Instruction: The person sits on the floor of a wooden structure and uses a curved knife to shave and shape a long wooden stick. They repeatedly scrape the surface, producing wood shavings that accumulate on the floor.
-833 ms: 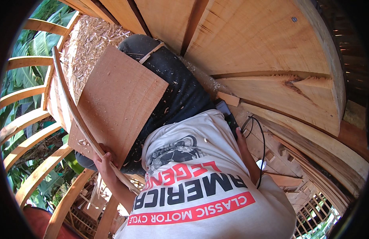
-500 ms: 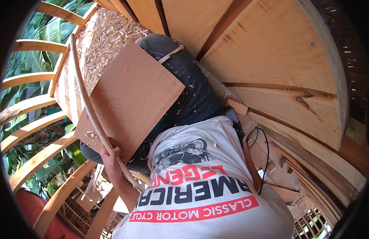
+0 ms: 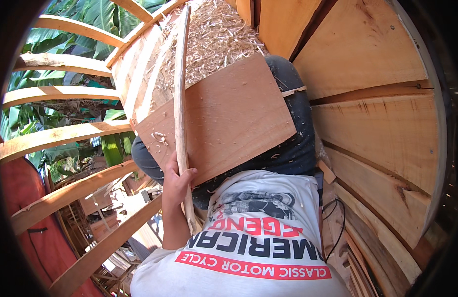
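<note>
A long, thin wooden strip [image 3: 180, 94] runs from beside my waist up across the left part of a flat brown wooden board [image 3: 236, 111]. My left hand [image 3: 177, 179] is closed around the strip near its lower end, thumb on the right side, just at the board's near edge. The board lies across my lap, over dark trousers [image 3: 300, 121], with a few curled shavings [image 3: 160, 137] on its left corner. My right hand is out of sight.
Wood shavings [image 3: 219, 42] cover the surface beyond the board. Curved wooden ribs [image 3: 66, 133] stand along the left, with leaves behind them. Large planks [image 3: 362, 59] form a wall close on my right. A black cord [image 3: 343, 222] hangs low beside my right hip.
The view has turned, so the board and strip appear farther right and the strip more upright. My right hand, earlier beside my right hip, has left view. My left hand keeps its grip.
</note>
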`<state>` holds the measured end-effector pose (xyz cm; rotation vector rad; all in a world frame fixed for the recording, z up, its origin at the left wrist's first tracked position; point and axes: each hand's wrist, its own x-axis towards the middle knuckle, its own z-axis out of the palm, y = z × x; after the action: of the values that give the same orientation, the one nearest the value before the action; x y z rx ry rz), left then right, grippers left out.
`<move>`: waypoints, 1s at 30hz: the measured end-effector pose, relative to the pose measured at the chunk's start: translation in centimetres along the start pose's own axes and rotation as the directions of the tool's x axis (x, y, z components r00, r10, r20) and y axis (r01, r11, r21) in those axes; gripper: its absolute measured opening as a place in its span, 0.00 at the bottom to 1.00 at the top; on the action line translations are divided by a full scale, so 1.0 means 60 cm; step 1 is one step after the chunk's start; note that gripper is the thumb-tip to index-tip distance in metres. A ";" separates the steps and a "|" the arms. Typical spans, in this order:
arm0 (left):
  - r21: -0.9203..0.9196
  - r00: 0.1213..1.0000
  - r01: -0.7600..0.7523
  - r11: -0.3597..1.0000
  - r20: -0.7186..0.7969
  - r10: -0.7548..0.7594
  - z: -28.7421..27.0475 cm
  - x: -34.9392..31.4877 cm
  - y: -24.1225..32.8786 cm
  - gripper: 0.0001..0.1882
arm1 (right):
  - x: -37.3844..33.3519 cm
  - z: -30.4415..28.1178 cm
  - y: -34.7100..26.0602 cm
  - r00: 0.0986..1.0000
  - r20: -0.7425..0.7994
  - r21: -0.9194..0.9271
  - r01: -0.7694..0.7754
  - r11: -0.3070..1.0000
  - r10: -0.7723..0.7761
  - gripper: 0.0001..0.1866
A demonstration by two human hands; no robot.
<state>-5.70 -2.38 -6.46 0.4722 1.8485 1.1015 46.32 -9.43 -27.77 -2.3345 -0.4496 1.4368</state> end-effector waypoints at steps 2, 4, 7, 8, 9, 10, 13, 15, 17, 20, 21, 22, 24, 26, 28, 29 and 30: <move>-0.011 1.000 -0.003 1.000 0.006 0.003 0.002 0.001 0.002 0.33 | -0.001 -0.004 0.001 1.000 -0.002 -0.010 -0.002 1.000 0.002 0.27; -0.010 1.000 -0.012 1.000 0.002 0.012 0.006 0.001 0.005 0.28 | 0.000 -0.006 0.002 1.000 -0.001 -0.021 -0.004 1.000 0.004 0.27; 0.008 1.000 -0.019 1.000 -0.015 0.019 0.011 -0.001 0.012 0.17 | 0.001 -0.007 -0.002 1.000 0.005 -0.038 -0.009 0.999 0.009 0.27; 0.007 1.000 -0.017 1.000 -0.015 0.017 0.011 0.000 0.013 0.18 | 0.000 -0.006 -0.002 1.000 0.007 -0.044 -0.007 0.999 0.008 0.26; 0.006 1.000 -0.015 1.000 -0.015 0.015 0.010 0.000 0.013 0.18 | 0.000 -0.006 -0.003 1.000 0.005 -0.047 -0.009 0.999 0.010 0.26; 0.010 1.000 -0.010 1.000 -0.012 0.010 0.009 0.001 0.014 0.18 | 0.000 -0.006 -0.004 1.000 0.008 -0.054 -0.010 0.999 0.011 0.26; 0.001 1.000 0.013 1.000 0.000 -0.013 0.005 0.002 0.010 0.24 | 0.002 -0.008 -0.008 1.000 0.006 -0.062 -0.007 0.998 0.007 0.26; -0.022 0.999 0.044 0.999 0.018 -0.043 -0.001 0.003 0.006 0.36 | 0.003 -0.009 -0.011 1.000 0.010 -0.074 -0.008 0.997 0.009 0.25; -0.034 0.999 0.030 0.999 0.019 -0.030 -0.004 0.003 0.000 0.36 | 0.003 -0.011 -0.014 1.000 0.012 -0.082 -0.007 0.997 0.008 0.25; -0.046 0.999 0.028 0.999 0.024 -0.027 -0.004 0.002 -0.001 0.36 | 0.007 -0.009 -0.020 1.000 0.019 -0.099 -0.004 0.995 0.006 0.25; -0.049 0.999 0.028 0.998 0.024 -0.027 -0.004 0.002 0.001 0.36 | 0.005 -0.011 -0.021 1.000 0.019 -0.100 -0.008 0.995 0.010 0.24; -0.054 0.999 0.031 0.998 0.024 -0.030 -0.004 0.003 0.002 0.36 | 0.006 -0.012 -0.024 1.000 0.021 -0.107 -0.009 0.994 0.011 0.24; -0.064 0.999 0.038 0.997 0.022 -0.036 -0.004 0.002 0.000 0.37 | 0.008 -0.012 -0.028 1.000 0.024 -0.114 -0.006 0.993 0.009 0.24; -0.056 0.999 0.043 0.997 0.021 -0.042 -0.005 0.003 -0.002 0.37 | 0.009 -0.011 -0.031 1.000 0.028 -0.124 -0.005 0.992 0.008 0.24; -0.051 0.999 0.039 0.998 0.007 -0.039 -0.003 0.005 -0.001 0.32 | 0.013 -0.009 -0.035 0.999 0.032 -0.131 -0.003 0.991 0.008 0.23; -0.049 0.999 0.036 0.998 -0.004 -0.036 0.001 0.004 0.003 0.26 | 0.014 -0.008 -0.038 0.999 0.036 -0.134 -0.004 0.991 0.008 0.23; -0.047 0.999 0.032 0.998 -0.015 -0.033 0.002 0.003 0.005 0.21 | 0.014 -0.009 -0.039 0.999 0.033 -0.140 -0.004 0.990 0.009 0.23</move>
<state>-5.73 -2.01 -6.33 0.4057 1.8338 1.1268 46.98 -7.06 -27.11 -2.4249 -0.5704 1.4940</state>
